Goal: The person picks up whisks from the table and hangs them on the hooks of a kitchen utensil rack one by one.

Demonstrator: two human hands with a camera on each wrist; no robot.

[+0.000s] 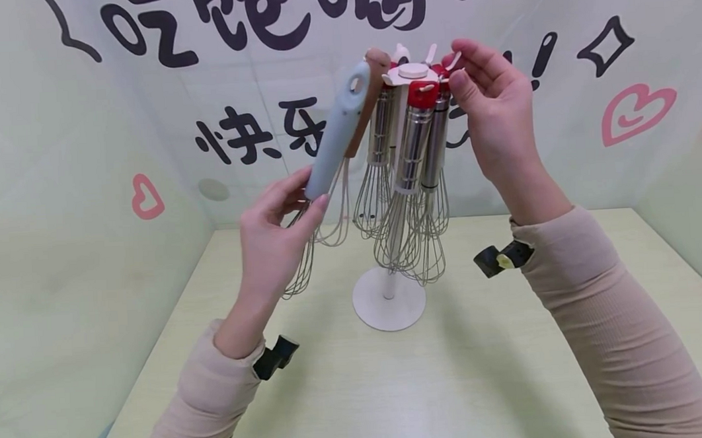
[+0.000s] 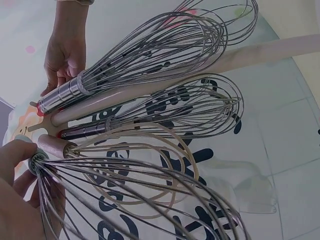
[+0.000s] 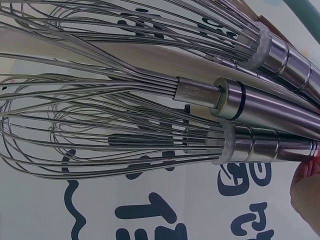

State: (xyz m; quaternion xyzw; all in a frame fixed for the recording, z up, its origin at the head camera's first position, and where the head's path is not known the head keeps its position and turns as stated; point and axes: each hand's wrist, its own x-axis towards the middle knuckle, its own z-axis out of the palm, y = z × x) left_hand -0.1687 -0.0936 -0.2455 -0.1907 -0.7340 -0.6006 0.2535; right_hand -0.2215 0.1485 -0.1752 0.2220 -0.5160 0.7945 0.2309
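My left hand (image 1: 274, 239) holds a whisk with a light blue handle (image 1: 337, 137), tilted, handle up and wires down, close to the rack's left side. Behind it a brown-handled whisk (image 1: 374, 89) hangs at the white whisk rack (image 1: 413, 71). Several steel whisks (image 1: 414, 146) with red ends hang around the rack's top. At the right of that top, my right hand (image 1: 497, 112) pinches a white hook between thumb and fingers, beside a whisk's red end. In the right wrist view, part of the right hand (image 3: 306, 192) shows at the steel handles' ends.
The rack's round white base (image 1: 389, 309) stands on a pale wooden table (image 1: 360, 390). A light wall (image 1: 249, 98) with black characters and pink hearts rises behind it. Each wrist carries a small black camera mount.
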